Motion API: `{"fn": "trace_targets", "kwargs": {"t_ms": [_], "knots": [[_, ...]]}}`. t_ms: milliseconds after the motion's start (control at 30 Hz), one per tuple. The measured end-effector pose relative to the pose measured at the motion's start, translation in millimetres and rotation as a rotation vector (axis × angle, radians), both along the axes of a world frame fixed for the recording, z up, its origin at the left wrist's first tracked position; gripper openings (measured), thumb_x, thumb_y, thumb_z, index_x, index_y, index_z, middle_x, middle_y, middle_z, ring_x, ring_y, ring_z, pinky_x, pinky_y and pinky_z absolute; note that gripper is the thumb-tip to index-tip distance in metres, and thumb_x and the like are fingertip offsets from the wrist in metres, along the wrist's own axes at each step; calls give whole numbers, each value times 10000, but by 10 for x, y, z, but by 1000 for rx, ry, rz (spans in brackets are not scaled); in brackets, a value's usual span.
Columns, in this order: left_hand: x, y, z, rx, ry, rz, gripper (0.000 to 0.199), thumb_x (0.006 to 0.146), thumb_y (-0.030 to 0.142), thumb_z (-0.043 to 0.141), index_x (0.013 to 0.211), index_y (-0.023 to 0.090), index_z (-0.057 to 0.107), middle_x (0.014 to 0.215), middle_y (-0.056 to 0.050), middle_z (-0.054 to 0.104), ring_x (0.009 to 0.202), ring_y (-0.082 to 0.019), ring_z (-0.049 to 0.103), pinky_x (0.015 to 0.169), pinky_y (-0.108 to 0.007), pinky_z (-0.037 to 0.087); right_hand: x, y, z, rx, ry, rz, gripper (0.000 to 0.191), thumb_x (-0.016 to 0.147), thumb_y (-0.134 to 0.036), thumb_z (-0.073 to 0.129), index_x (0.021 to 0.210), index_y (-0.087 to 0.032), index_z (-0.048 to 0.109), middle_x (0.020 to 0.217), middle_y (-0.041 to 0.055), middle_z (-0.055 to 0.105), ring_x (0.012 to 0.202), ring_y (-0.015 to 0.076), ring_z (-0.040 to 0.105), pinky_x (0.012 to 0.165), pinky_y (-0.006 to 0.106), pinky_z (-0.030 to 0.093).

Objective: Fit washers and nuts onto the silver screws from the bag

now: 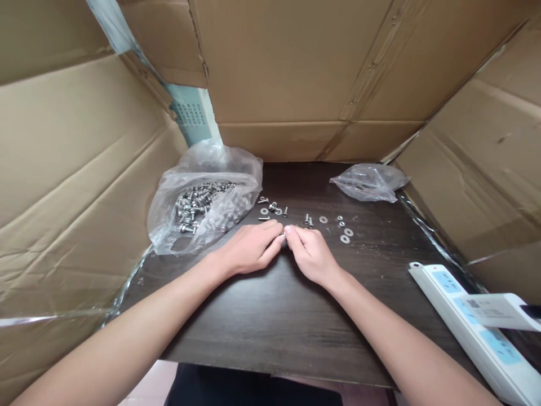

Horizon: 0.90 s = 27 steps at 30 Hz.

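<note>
Left hand (256, 247) and right hand (311, 251) are both pinched tight on a small metal piece (284, 237) dead centre, mostly hidden tbh. Bulky bag of bolts (169, 208) hogs 10 o'clock, loose washers (345, 239) at 3, smaller clear bag (374, 183) at 2, power strip (459, 316) at 4.

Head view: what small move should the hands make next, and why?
Perhaps a gentle twist: the left hand and right hand meet at the fingertips, pinching a small shiny piece, mostly hidden, so its kind can't be told. Loose washers and bolts lying nearby make fastening plausible.
</note>
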State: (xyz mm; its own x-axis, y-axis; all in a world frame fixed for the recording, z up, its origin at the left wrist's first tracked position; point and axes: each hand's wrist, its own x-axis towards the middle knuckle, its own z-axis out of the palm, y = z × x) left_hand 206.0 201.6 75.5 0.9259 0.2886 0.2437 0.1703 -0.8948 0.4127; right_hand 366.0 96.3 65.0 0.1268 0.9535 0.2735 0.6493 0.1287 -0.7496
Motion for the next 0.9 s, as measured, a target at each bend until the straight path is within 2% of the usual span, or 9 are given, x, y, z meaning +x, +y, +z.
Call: {"fn": "trace_targets", "kwargs": {"t_ms": [100,200,400,567,700,767,833,900], "knots": [[7,2,0,-13,-10,-5,321,1077,343,296,881,187,497,856,-44,586,725,-181,529,667,-334,391,7,-14,27,24,42,-2,422,1079,-376,341,698,-206,405,650,-2,498,614,143,466,631,306,345],[8,14,-1,-39,-12,-7,339,1083,354,301,858,187,492,831,-36,576,724,-179,527,667,-332,384,20,-28,59,55,57,10,290,1045,-302,388,777,-207,442,748,4,533,687,152,489,669,303,375],[-5,27,-3,-84,-29,-16,322,1080,335,341,860,181,518,841,-42,593,749,-179,541,682,-324,392,33,-33,80,58,56,19,201,1003,-258,445,810,-208,474,763,5,544,699,155,500,668,305,391],[-3,38,-30,-135,-54,4,281,1062,313,378,864,175,522,841,-44,603,750,-176,543,702,-320,403,8,-27,80,175,13,11,71,953,-195,519,884,-206,533,839,22,564,714,153,509,633,292,404],[-1,40,-33,-142,-66,5,295,1064,321,373,852,174,517,832,-47,603,751,-177,547,702,-318,410,11,-15,61,215,-12,-89,7,944,-205,568,941,-203,562,873,28,574,726,155,513,654,304,417],[-3,38,-29,-129,-69,6,305,1067,330,362,854,176,516,838,-51,604,753,-181,549,706,-322,418,25,-9,50,166,-38,-99,121,986,-253,544,878,-202,560,827,24,567,720,158,512,668,316,414],[-7,37,-27,-111,-52,8,303,1069,330,351,866,178,516,850,-56,605,757,-186,550,709,-328,424,39,-7,43,119,-83,-48,264,1030,-281,483,784,-199,535,784,26,544,720,162,512,678,326,411],[-10,38,-29,-101,-35,14,307,1074,331,338,870,179,510,853,-58,603,756,-190,549,707,-333,424,47,-11,42,118,-109,-1,259,1036,-270,465,800,-199,542,813,37,547,749,169,529,689,331,421]]}}
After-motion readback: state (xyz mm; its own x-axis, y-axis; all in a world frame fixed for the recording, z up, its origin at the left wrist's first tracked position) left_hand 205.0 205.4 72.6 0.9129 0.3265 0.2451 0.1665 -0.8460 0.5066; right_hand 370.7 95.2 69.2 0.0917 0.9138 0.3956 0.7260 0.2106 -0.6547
